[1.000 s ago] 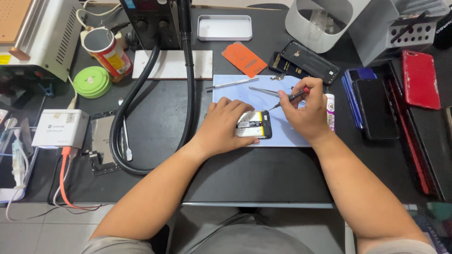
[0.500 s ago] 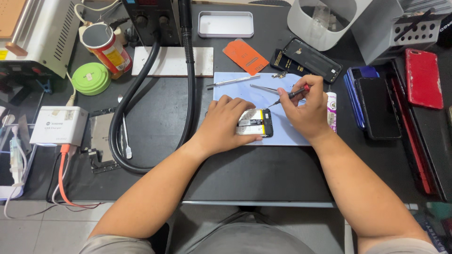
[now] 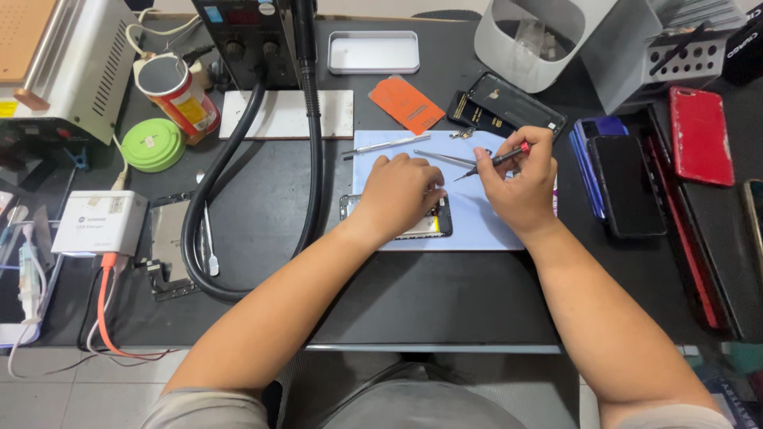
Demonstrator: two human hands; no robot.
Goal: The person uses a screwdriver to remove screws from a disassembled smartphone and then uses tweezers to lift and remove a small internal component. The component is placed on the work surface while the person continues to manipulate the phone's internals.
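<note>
An opened smartphone [image 3: 435, 226] lies on a pale blue mat [image 3: 477, 226] near the middle of the black desk. My left hand [image 3: 401, 195] rests flat on top of it and hides most of it. My right hand [image 3: 520, 187] sits just right of the phone and pinches a thin black screwdriver with a red cap [image 3: 499, 160]; its tip points left, above the mat. Metal tweezers [image 3: 445, 157] and a silver pry tool [image 3: 385, 145] lie on the mat's far edge.
A thick black hose [image 3: 310, 135] loops down from a rework station [image 3: 246, 36] at the left. An orange card [image 3: 405, 104], a black phone back [image 3: 509, 103], a white tray [image 3: 373, 52], stacked phones [image 3: 624, 183], a red phone [image 3: 699, 135] and a white charger box [image 3: 99, 222] surround the mat.
My right hand has lifted the screwdriver slightly up and away from the phone. My left hand stays pressed on the phone.
</note>
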